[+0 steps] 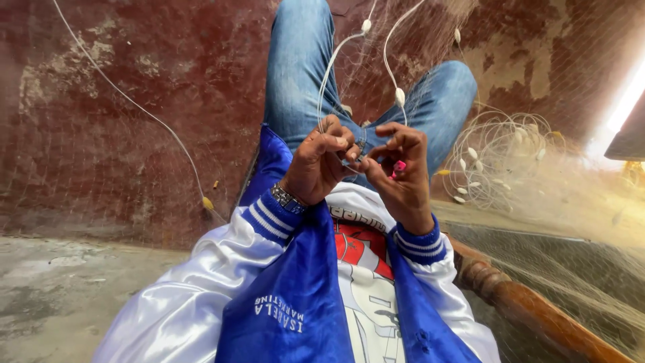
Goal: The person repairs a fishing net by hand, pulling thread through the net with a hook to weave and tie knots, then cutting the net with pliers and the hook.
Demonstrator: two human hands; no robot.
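White cord [329, 74] and fine net [430, 81] are pinched by the left hand [321, 165]; a pink tool [399, 166] is clasped by the right hand [402, 171].

Worn reddish-brown floor [114, 101] with pale flaking patches; grey concrete strip [60, 296] along the near edge. Turned wooden chair arm [531, 312] at lower right. Bright daylight glare [625, 107] at right.
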